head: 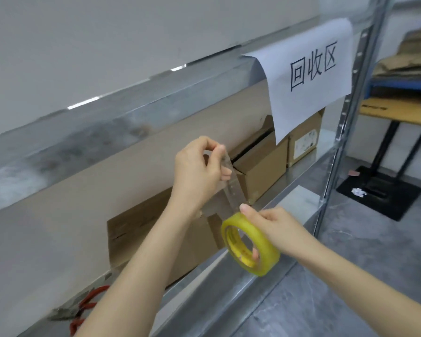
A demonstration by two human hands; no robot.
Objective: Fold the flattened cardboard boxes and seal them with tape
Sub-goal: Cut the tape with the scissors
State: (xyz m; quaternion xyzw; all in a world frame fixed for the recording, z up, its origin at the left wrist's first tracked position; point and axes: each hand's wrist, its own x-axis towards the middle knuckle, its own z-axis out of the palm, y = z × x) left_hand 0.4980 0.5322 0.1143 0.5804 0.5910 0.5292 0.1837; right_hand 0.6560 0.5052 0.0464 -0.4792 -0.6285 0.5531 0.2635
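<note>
Head view: sign (pixel 309 93) reading 回收区 hangs beyond tape roll (pixel 267 252).

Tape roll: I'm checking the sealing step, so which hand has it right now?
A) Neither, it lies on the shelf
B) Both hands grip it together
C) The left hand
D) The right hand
D: the right hand holds the tape roll, one finger through its core, while the left hand only pinches the end of the strip pulled from it.
</note>
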